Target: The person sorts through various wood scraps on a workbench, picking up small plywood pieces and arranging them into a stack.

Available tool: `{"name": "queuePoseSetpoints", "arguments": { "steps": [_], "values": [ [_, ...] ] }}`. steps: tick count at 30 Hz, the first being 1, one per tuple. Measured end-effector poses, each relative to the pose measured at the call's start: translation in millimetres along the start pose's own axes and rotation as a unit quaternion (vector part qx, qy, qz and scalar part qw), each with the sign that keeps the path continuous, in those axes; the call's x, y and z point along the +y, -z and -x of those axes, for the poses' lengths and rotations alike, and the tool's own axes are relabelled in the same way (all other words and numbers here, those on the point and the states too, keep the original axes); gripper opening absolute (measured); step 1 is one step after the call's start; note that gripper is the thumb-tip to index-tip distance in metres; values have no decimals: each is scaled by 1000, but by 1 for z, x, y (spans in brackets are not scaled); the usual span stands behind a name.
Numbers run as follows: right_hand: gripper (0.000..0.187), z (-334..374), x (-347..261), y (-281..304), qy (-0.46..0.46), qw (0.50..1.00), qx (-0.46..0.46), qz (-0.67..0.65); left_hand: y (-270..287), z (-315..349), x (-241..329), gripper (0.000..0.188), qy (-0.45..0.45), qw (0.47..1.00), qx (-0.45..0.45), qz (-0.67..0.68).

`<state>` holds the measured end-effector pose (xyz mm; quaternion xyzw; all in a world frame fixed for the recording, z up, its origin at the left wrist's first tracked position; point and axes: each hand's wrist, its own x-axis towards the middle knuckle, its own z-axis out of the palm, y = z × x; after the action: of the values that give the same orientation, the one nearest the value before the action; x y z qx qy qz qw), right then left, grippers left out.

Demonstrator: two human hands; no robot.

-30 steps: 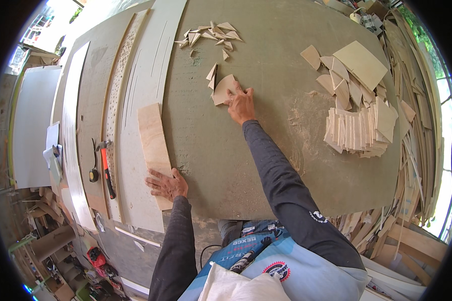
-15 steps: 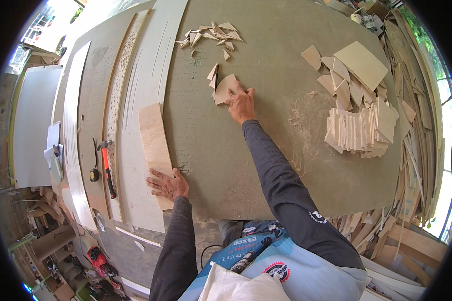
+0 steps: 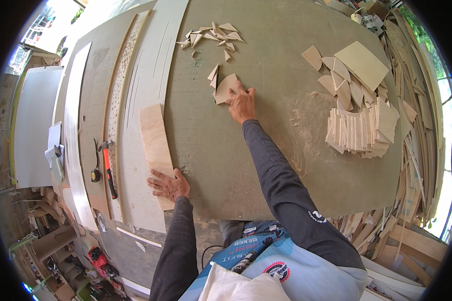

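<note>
My left hand (image 3: 169, 185) lies flat with spread fingers across the near end of a long, slightly curved plywood strip (image 3: 155, 133). At the middle of the table, my right hand (image 3: 242, 105) rests its bent, parted fingers on a fan-shaped thin plywood piece (image 3: 225, 88) and covers its right side. Small pointed wood offcuts (image 3: 213, 76) touch or nearly touch that piece's left side. Farther off is a loose heap of small triangular offcuts (image 3: 218, 35).
On the right stand a row of stacked plywood pieces (image 3: 354, 128) and a square plywood sheet (image 3: 361, 65) over curved cut pieces. A hammer (image 3: 108, 168) and a tape measure (image 3: 95, 174) lie left. Scrap boards (image 3: 422, 100) lean beyond the table's right edge.
</note>
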<state>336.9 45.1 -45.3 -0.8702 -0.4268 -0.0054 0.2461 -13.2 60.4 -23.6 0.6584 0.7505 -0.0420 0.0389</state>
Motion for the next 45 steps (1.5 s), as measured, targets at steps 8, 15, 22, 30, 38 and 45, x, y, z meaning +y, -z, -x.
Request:
{"name": "queuePoseSetpoints", "arguments": {
  "steps": [8,15,22,30,38,45],
  "values": [
    [39,-1,-2,3,2,1000,-7,-1,-7,-1,-3,100,2,1000,5,-6],
    [42,-2,0,-3,-14,1000,22,-8,-2,0,-1,99,-2,1000,-1,3],
    [46,-3,0,-3,-14,1000,18,-5,3,2,3,98,3,1000,-7,-5],
    [46,-2,-4,0,-18,1000,11,-6,0,2,1,98,-1,1000,5,-4],
    [47,-3,-4,-1,-17,1000,10,-3,-4,-1,-1,99,0,1000,9,-6],
    [48,-4,-7,1,-40,999,10,-7,0,1,1,99,2,1000,0,-3]
  ]
}}
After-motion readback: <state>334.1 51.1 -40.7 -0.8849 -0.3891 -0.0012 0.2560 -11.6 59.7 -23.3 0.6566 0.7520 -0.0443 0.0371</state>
